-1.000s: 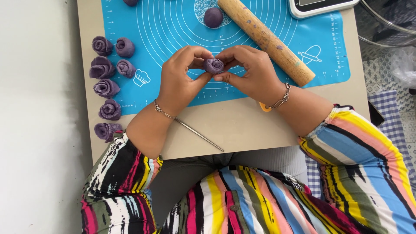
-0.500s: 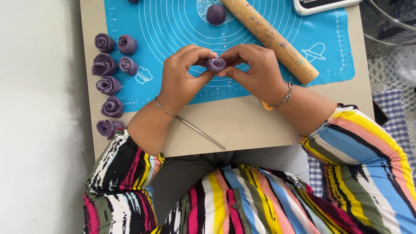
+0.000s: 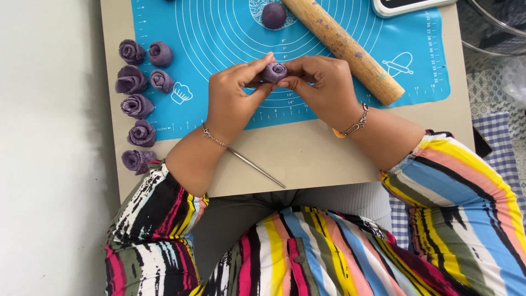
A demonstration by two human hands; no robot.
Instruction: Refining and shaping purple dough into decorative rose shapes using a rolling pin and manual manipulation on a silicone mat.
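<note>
Both hands pinch one small purple dough rose (image 3: 273, 71) above the blue silicone baking mat (image 3: 219, 33). My left hand (image 3: 235, 98) grips it from the left with thumb and fingertips. My right hand (image 3: 318, 87) holds it from the right. Each wrist wears a thin bracelet. Several finished purple dough roses (image 3: 137, 104) lie in a column along the mat's left edge.
A purple dough ball (image 3: 273, 15) sits at the mat's top centre. A wooden rolling pin (image 3: 342, 46) lies diagonally to the right. A thin metal skewer (image 3: 257, 168) rests on the beige board (image 3: 307, 159). A white device (image 3: 411, 5) and a checked cloth (image 3: 501, 142) are at right.
The hands keep hold of the dough rose with only slight finger shifts. The view has drifted a little.
</note>
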